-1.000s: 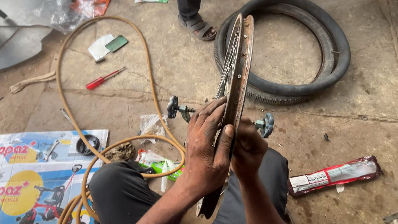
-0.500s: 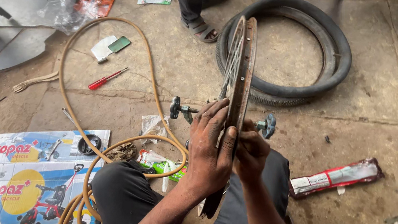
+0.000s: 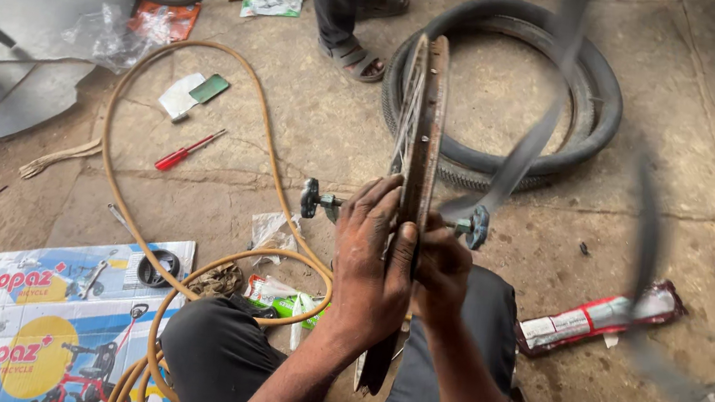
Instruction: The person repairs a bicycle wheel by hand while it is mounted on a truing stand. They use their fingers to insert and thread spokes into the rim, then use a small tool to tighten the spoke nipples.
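My left hand (image 3: pixel 372 266) and right hand (image 3: pixel 443 266) both grip the bare rusty wheel rim (image 3: pixel 423 145), held upright on edge over my lap. The black tyre (image 3: pixel 516 93) lies flat just beyond the rim (already off, I judge); a blurred dark strip (image 3: pixel 527 149) whips past beside it, so fitting looks unfinished.

Left hand (image 3: pixel 372 271) and right hand (image 3: pixel 443 266) gripping upright wheel rim (image 3: pixel 428 128), tyre (image 3: pixel 516 93) behind

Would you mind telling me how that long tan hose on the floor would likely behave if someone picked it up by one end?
The tan hose would probably sag and trail, since it already lies in loose curves and loops on the floor. It looks thin-walled, so likely light for its length. Its loops near the person's knee might snag there.
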